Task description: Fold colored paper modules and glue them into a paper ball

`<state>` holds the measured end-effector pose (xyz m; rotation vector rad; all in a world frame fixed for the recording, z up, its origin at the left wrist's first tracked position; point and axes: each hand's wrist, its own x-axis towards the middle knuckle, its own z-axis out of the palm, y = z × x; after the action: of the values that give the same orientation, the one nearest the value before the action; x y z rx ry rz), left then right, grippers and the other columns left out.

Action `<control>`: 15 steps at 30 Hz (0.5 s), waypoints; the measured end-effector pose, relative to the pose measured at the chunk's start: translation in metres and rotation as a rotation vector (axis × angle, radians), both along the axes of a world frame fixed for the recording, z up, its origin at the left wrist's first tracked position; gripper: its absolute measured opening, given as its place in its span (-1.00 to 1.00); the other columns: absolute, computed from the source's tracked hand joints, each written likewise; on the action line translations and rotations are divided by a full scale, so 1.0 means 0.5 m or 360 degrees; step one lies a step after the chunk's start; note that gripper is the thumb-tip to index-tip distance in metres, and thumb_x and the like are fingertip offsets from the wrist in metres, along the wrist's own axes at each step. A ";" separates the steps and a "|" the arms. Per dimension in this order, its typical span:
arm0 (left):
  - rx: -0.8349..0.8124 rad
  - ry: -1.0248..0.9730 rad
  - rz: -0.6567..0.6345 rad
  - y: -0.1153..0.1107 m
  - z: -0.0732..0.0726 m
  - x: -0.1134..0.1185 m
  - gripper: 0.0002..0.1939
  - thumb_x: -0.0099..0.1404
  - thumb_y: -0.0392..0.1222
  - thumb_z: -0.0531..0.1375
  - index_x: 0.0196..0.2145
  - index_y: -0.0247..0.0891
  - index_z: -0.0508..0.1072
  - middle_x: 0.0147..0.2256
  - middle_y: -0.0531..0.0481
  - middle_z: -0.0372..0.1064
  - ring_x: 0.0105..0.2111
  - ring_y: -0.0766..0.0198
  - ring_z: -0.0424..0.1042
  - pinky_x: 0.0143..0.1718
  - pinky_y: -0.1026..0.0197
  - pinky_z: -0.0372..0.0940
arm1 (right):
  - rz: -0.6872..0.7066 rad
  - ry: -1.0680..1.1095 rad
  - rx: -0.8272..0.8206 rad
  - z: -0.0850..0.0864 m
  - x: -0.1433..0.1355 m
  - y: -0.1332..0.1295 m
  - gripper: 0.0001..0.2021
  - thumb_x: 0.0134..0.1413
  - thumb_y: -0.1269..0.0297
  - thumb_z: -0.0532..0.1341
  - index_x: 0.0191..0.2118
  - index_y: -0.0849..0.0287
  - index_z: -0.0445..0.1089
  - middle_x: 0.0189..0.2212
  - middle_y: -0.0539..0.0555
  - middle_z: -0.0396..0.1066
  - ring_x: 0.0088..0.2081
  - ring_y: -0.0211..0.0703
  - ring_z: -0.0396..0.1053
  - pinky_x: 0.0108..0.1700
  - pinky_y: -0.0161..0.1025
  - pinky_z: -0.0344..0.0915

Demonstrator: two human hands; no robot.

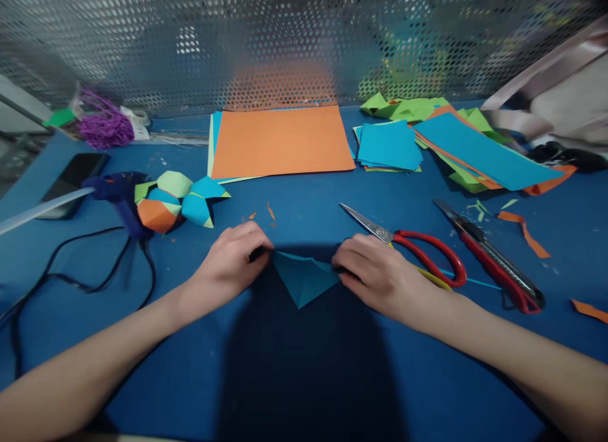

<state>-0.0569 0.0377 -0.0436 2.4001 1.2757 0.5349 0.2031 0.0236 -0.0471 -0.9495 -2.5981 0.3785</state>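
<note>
Between my two hands is a small piece of blue paper (304, 278), folded into a triangle with its point toward me and a crease down its middle. My left hand (237, 255) pinches the left corner between thumb and fingers. At the right corner, my right hand (373, 265) is closed on the paper in the same way, its fingertips partly hidden. Just behind my right hand lie scissors (430, 255) with red and yellow handles, their blades pointing to the back left. Folded paper pieces in orange, blue and green (178, 201) sit beyond my left hand.
A glue gun (123, 198) with a black cord lies at left by a phone (73, 182). Orange sheets (282, 141), blue squares (389, 144) and blue strips (489, 147) are stacked along the perforated metal panel (294, 43). A red utility knife (491, 255) lies at right near paper scraps.
</note>
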 end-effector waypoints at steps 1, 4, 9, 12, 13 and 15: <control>0.0024 0.0022 -0.0019 0.001 -0.001 -0.002 -0.84 0.20 -0.39 0.06 -0.40 -0.25 0.41 -0.39 0.02 0.36 -0.35 0.30 0.35 -0.32 0.27 0.19 | 0.0027 -0.0022 0.0069 0.000 0.000 -0.001 -0.81 0.20 0.47 0.02 -0.31 0.28 0.38 -0.37 0.16 0.36 -0.34 -0.12 0.23 -0.32 -0.18 0.17; 0.0129 0.0195 -0.0033 0.001 -0.001 -0.005 -0.82 0.22 -0.39 0.04 -0.38 -0.25 0.43 -0.36 0.00 0.38 -0.33 0.28 0.37 -0.31 0.24 0.18 | 0.0123 -0.0129 0.0250 0.005 -0.002 -0.004 -0.75 0.21 0.52 -0.01 -0.28 0.27 0.42 -0.36 0.17 0.39 -0.34 -0.13 0.24 -0.32 -0.19 0.18; 0.0285 0.0559 -0.0095 -0.005 0.002 -0.006 -0.78 0.25 -0.38 0.02 -0.36 -0.28 0.45 -0.35 -0.06 0.38 -0.37 0.19 0.36 -0.35 0.14 0.21 | 0.0270 -0.0303 0.0475 0.016 -0.009 -0.010 -0.65 0.20 0.59 -0.10 -0.29 0.31 0.44 -0.31 0.22 0.43 -0.30 -0.11 0.31 -0.32 -0.18 0.21; 0.0424 0.0532 -0.0119 -0.023 0.011 0.001 -0.74 0.26 -0.39 -0.01 -0.21 -0.33 0.46 -0.22 -0.17 0.40 -0.25 0.11 0.39 -0.26 0.04 0.29 | 0.0285 -0.0363 0.0595 0.016 -0.013 -0.013 -0.64 0.21 0.59 -0.09 -0.31 0.31 0.45 -0.30 0.23 0.46 -0.32 -0.12 0.33 -0.34 -0.18 0.22; 0.0493 0.0482 -0.0129 -0.030 0.014 0.006 -0.71 0.27 -0.41 -0.02 -0.13 -0.37 0.44 -0.14 -0.21 0.39 -0.17 0.08 0.39 -0.18 0.02 0.32 | 0.0282 -0.0378 0.0623 0.015 -0.014 -0.014 -0.65 0.21 0.58 -0.09 -0.32 0.30 0.45 -0.29 0.22 0.46 -0.32 -0.13 0.34 -0.33 -0.18 0.23; 0.0612 0.0465 -0.0252 -0.045 0.021 0.016 -0.67 0.28 -0.45 -0.03 -0.05 -0.44 0.39 -0.03 -0.27 0.35 0.02 0.06 0.31 0.02 -0.01 0.27 | 0.0275 -0.0390 0.0664 0.012 -0.016 -0.014 -0.65 0.21 0.57 -0.08 -0.32 0.28 0.45 -0.29 0.21 0.47 -0.33 -0.14 0.34 -0.33 -0.19 0.24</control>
<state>-0.0488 0.0151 -0.0330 2.9610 1.1625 0.4253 0.1952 0.0164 -0.0409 -0.6619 -2.8238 -0.2508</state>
